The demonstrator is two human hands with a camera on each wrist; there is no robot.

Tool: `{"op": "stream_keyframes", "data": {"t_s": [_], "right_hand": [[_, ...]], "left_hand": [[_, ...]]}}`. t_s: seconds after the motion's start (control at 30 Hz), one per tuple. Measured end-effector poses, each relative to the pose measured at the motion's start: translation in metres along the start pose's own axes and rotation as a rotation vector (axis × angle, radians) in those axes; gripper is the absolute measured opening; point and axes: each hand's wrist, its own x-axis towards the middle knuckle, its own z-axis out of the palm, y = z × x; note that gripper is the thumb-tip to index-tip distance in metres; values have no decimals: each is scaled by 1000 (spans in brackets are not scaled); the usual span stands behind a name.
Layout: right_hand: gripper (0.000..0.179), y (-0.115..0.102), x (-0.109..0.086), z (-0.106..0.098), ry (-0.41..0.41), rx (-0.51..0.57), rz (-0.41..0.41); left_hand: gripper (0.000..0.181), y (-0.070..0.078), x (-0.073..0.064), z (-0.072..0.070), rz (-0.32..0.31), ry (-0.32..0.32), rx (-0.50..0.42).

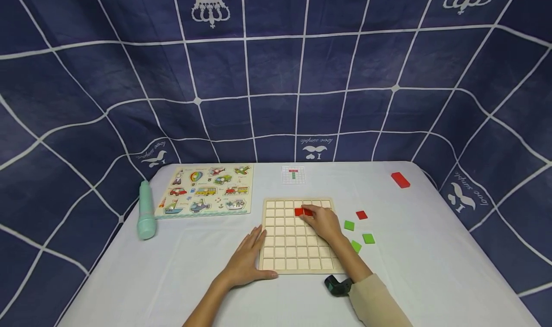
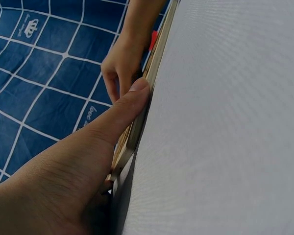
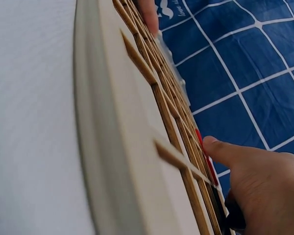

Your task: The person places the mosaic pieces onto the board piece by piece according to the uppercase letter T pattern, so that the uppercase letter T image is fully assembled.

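Note:
A wooden grid board (image 1: 290,241) lies on the table in front of me. Near its far side, in the head view, my right hand (image 1: 324,222) pinches a red square tile (image 1: 308,212) between thumb and forefinger, at a grid cell. Directly left of that tile, another red tile (image 1: 298,212) sits in a cell. My left hand (image 1: 244,264) rests spread at the board's near left corner, fingers along the left edge and thumb by the front edge. To the board's right lie a loose red tile (image 1: 361,215) and several green tiles (image 1: 368,239).
Behind the board is a small printed grid card (image 1: 293,175) with a red and green T shape. A vehicle picture puzzle (image 1: 204,191) and a teal torch-shaped object (image 1: 146,212) lie left. A red block (image 1: 400,179) lies far right, before the blue checked curtain (image 1: 276,116).

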Motion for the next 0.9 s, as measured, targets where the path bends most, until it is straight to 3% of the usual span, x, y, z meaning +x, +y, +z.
{"op": "stream_keyframes", "data": {"t_s": [0.3,0.57,0.73,0.9], "right_hand": [[37,21,-14,-19,6,49,-3],[42,77,-35,-60,86,5,9],[44,107,-45,-82,139,-62,79],[46,119,-48,-91,133,-70,131]], "left_hand": [[117,0,1,3,21,5,11],[117,0,1,2,31,13,17],[117,-1,1,0,27,14,17],[117,1,2,-1,25,15,14]]}}
